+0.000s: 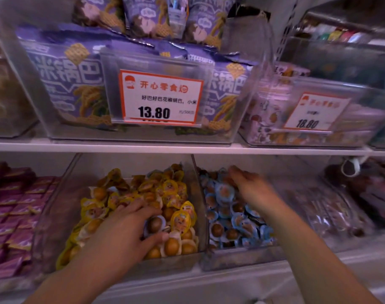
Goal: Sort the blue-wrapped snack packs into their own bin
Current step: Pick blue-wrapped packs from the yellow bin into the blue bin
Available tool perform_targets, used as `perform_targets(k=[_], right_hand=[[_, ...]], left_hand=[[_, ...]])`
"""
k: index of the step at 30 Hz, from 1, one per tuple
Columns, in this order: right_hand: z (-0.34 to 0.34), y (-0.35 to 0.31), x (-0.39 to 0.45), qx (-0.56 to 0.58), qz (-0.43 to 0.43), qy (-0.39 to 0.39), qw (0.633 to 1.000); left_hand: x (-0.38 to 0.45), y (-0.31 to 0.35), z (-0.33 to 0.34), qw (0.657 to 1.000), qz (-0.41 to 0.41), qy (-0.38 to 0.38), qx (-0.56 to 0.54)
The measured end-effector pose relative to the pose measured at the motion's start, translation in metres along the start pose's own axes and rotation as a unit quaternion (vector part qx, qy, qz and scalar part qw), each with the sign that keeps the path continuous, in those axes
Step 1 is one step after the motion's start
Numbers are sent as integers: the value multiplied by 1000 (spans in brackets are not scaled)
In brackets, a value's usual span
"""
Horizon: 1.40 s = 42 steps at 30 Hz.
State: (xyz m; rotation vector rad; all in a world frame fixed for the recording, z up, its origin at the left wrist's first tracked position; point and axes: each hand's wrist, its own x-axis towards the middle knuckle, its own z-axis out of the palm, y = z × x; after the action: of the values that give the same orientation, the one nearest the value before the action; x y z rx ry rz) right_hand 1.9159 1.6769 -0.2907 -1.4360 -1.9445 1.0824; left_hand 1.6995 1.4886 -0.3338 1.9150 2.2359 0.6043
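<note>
Two hands work: left hand [130,224] pinches a light, slippery blue-wrapped pack [153,224] by its rim; right hand [251,186] rests relaxed in the blue bin [235,257].

Two white shelves carry clear plastic bins. On the upper shelf [187,147] a bin of purple snack bags [130,137] stands at the middle, with another bin [297,141] toward the right end. On the lower shelf [187,281] the yellow-pack bin [55,216] and the blue-pack bin [242,257] stand side by side, touching.
</note>
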Motion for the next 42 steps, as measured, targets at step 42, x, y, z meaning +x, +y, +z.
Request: perform_targets(k=[42], right_hand=[[111, -81, -95, 521, 142, -269, 798]], left_hand=[[-15, 14, -10, 854, -119, 324, -388]])
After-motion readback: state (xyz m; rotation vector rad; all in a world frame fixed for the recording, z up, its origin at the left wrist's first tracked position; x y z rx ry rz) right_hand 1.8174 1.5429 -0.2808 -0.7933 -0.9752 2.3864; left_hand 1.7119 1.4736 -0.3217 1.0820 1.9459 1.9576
